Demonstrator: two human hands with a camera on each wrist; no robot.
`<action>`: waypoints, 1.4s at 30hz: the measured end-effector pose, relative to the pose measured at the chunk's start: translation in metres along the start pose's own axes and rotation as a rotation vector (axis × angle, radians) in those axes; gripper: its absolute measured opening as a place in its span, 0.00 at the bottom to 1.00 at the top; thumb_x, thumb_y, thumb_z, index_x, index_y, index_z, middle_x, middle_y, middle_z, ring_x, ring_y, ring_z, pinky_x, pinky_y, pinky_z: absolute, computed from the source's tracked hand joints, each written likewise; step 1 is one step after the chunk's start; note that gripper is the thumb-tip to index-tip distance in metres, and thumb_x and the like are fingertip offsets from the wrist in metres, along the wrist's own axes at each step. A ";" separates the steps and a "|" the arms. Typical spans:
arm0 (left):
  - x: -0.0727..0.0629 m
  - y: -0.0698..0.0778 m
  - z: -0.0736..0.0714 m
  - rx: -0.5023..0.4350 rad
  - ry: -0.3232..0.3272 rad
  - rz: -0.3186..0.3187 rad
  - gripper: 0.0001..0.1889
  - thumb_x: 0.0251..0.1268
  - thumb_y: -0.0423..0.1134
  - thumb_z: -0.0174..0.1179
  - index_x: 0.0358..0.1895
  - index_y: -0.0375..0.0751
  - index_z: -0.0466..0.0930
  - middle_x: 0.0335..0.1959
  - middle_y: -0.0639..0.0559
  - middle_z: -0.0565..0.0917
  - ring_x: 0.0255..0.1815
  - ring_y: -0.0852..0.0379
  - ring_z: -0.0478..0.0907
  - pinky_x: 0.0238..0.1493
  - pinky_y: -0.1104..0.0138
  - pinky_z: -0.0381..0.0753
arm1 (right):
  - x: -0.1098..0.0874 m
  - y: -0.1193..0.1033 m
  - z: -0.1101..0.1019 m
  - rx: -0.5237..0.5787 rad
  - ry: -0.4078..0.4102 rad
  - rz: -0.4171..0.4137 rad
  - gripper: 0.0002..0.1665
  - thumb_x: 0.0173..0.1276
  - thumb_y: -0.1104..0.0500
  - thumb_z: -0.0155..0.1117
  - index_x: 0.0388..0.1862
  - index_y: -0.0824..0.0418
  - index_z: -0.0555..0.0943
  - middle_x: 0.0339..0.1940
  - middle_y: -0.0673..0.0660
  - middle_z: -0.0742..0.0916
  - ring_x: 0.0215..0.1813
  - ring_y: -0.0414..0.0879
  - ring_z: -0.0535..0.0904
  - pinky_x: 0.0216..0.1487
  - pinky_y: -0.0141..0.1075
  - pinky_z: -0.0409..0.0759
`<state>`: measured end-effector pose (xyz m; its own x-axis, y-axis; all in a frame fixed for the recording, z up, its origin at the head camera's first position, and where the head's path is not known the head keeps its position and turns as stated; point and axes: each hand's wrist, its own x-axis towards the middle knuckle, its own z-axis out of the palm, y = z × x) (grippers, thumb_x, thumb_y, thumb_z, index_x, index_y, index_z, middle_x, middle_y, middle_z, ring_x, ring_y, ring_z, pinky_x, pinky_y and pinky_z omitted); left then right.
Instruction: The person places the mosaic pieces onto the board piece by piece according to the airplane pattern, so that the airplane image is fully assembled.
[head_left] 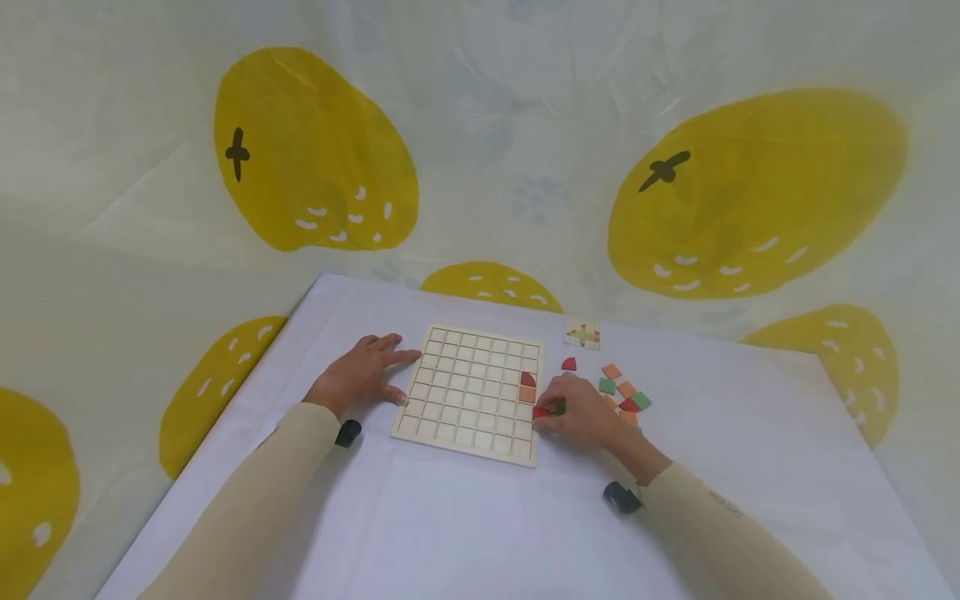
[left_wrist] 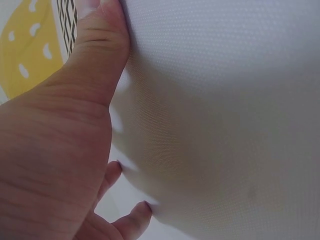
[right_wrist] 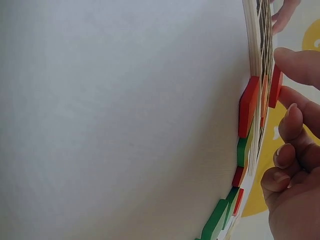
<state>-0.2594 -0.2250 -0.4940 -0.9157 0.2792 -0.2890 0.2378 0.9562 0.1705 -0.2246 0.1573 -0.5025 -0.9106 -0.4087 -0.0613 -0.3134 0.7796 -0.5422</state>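
A wooden grid board lies flat on the white-covered table. Against its left edge my left hand rests with fingers spread, index finger and thumb touching the rim. My right hand is at the board's right edge, pinching a red piece between thumb and index finger, slightly above the surface. On the board, a red quarter-round piece sits directly above an orange square near the right side. The left wrist view shows the left thumb at the board's edge.
Right of the board lie several loose pieces, among them a red quarter-round, an orange square and a green one. My right hand partly hides some. A small pattern card lies near the table's back edge.
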 end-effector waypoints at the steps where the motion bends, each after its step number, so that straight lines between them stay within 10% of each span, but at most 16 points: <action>1: 0.000 0.000 0.000 -0.003 -0.001 -0.002 0.48 0.55 0.62 0.73 0.81 0.69 0.62 0.87 0.45 0.54 0.85 0.35 0.51 0.79 0.40 0.65 | 0.000 0.000 0.000 0.007 0.002 0.001 0.11 0.59 0.52 0.83 0.40 0.51 0.92 0.35 0.45 0.86 0.45 0.44 0.75 0.45 0.34 0.78; 42: 0.006 0.002 -0.002 0.003 -0.022 -0.008 0.49 0.52 0.62 0.75 0.80 0.70 0.63 0.87 0.44 0.54 0.84 0.33 0.53 0.76 0.38 0.69 | 0.015 -0.011 0.013 0.013 -0.014 0.043 0.11 0.59 0.51 0.83 0.40 0.50 0.92 0.36 0.47 0.83 0.44 0.44 0.74 0.42 0.34 0.76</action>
<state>-0.2655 -0.2218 -0.4933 -0.9102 0.2731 -0.3115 0.2313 0.9588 0.1649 -0.2312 0.1367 -0.5081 -0.9193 -0.3816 -0.0962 -0.2707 0.7905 -0.5494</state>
